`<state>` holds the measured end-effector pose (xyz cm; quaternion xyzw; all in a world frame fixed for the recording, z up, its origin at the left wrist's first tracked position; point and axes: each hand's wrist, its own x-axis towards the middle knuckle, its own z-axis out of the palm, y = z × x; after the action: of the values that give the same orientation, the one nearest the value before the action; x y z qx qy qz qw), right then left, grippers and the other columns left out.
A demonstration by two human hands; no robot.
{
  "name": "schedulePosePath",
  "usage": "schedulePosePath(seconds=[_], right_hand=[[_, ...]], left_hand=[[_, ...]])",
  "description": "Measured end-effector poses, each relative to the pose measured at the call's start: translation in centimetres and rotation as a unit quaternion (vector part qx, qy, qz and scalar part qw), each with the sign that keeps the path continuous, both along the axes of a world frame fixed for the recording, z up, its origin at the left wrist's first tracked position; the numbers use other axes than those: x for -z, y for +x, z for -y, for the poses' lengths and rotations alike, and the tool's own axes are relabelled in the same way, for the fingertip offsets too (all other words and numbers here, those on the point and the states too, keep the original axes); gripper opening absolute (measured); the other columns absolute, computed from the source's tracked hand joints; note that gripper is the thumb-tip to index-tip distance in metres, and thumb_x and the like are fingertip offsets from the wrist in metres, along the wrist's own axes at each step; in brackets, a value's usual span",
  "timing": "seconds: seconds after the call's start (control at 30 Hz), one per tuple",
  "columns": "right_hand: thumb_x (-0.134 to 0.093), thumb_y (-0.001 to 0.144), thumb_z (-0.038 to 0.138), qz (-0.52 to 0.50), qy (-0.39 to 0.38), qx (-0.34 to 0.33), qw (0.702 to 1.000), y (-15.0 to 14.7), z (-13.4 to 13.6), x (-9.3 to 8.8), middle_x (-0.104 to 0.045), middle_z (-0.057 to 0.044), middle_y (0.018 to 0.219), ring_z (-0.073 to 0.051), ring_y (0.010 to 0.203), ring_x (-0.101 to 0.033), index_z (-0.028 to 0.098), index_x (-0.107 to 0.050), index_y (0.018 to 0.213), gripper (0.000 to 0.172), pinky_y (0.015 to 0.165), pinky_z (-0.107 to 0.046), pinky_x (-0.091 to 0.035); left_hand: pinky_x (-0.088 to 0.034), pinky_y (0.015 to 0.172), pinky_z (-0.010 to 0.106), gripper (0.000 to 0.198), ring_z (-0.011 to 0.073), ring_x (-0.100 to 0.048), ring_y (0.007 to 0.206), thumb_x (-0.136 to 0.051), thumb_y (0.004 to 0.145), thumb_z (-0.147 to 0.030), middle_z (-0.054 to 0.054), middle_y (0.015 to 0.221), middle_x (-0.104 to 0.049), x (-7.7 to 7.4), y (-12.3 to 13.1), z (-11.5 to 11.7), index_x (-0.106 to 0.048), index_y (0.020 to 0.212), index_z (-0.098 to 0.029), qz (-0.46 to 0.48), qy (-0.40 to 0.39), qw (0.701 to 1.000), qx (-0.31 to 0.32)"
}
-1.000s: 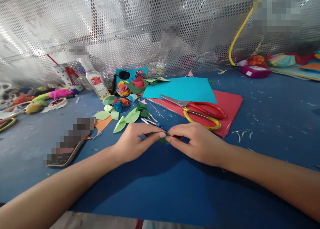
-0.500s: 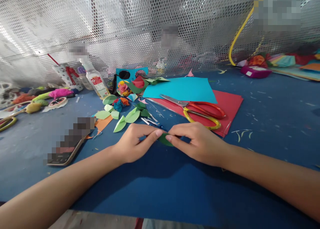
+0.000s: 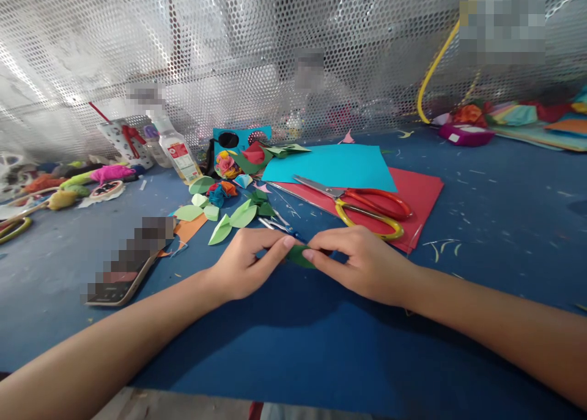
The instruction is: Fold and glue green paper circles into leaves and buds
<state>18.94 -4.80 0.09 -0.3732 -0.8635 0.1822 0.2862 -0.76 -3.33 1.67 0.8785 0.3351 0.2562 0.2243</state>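
Observation:
A small dark green paper piece (image 3: 299, 256) is pinched between both hands above the blue table (image 3: 257, 353). My left hand (image 3: 250, 262) grips its left end with thumb and forefinger. On the other end, my right hand (image 3: 364, 264) closes thumb and forefinger. Scissors (image 3: 369, 207) with one red and one yellow handle lie just beyond my right hand, on red paper (image 3: 422, 194) and a light blue sheet (image 3: 339, 163). Light green paper leaves (image 3: 243, 213) and dark green pieces (image 3: 262, 203) lie beyond my left hand.
A phone (image 3: 132, 264) lies at the left near an orange paper scrap (image 3: 189, 225). Behind stand a glue bottle (image 3: 177, 151) and a patterned cup (image 3: 126, 142). A purple object (image 3: 466, 135) sits at the back right, before a perforated metal screen (image 3: 257, 41).
Both hands keep their pinch on the green paper, which shows slightly further left. The view has shifted a little.

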Motion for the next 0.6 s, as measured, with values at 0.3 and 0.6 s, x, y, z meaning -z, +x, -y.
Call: schedulePosePath(seconds=[0.3,0.6], right_hand=[[-0.043,0.086,0.025,0.049,-0.015,-0.025,0.998,-0.04,-0.34,0.11,-0.055,-0.001,0.064,-0.012,0.061,-0.049,0.016,-0.057,0.069,0.024,0.055,-0.023,-0.033],[-0.043,0.086,0.026,0.055,-0.038,-0.025,0.997,-0.09,-0.32,0.33,-0.056,0.000,0.069,-0.012,0.063,-0.050,0.018,-0.059,0.077,0.020,0.057,-0.023,-0.035]], left_hand=[[-0.046,0.064,0.022,0.025,0.0133,-0.060,0.072,-0.040,0.087,-0.023,0.005,0.078,-0.066,0.00,0.25,0.13,-0.064,0.086,-0.014,0.029,0.003,0.999,0.024],[-0.048,0.068,0.025,0.024,0.0143,-0.060,0.074,-0.040,0.087,-0.022,0.007,0.083,-0.067,0.29,0.18,0.29,-0.063,0.088,-0.013,0.051,0.018,0.997,0.048]])
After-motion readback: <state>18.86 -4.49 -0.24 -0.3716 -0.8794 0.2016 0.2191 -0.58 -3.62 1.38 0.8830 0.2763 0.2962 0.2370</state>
